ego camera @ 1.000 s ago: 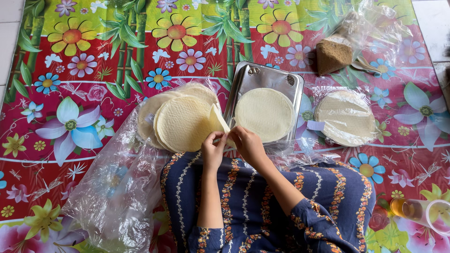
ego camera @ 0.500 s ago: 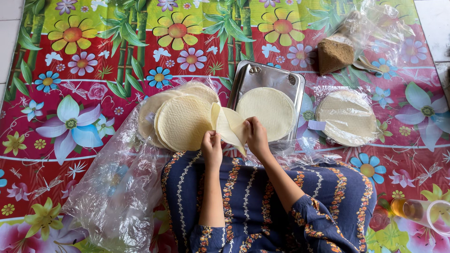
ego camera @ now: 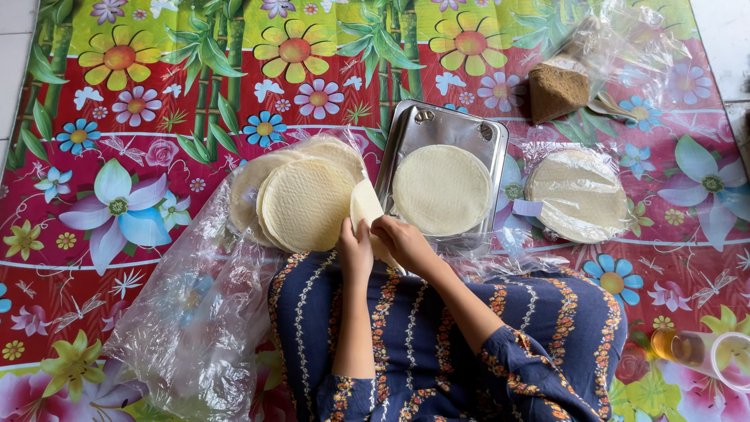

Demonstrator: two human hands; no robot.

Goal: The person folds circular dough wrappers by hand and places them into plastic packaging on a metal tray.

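A bright floral plastic mat (ego camera: 156, 86), red with yellow, blue and pink flowers, covered the whole frame. At the lower left lay a crumpled clear plastic bag (ego camera: 187, 320), its open mouth reaching toward the centre. On that mouth, left of centre, sat a stack of thin, round, pale yellow wrappers (ego camera: 301, 199), fanned slightly.

Just below the centre, the left hand (ego camera: 355, 252) and the right hand (ego camera: 402, 238) met, wrists rising from blue patterned sleeves at the bottom of the frame. Both hands had their fingers curled closed on a single pale round wrapper (ego camera: 366, 209), which stood lifted on edge between the stack and the tray; how much of it each hand pinched was probably hidden by the knuckles.

Right of centre stood a rectangular shiny metal tray (ego camera: 422, 125), with one flat round wrapper (ego camera: 441, 190) lying in it. Further right, a second stack of round wrappers in clear plastic (ego camera: 578, 195) rested on the mat. At the upper right lay a clear bag of brown granules (ego camera: 558, 90). In the lower right corner, a clear plastic cup holding amber liquid (ego camera: 703, 352) lay near the edge.
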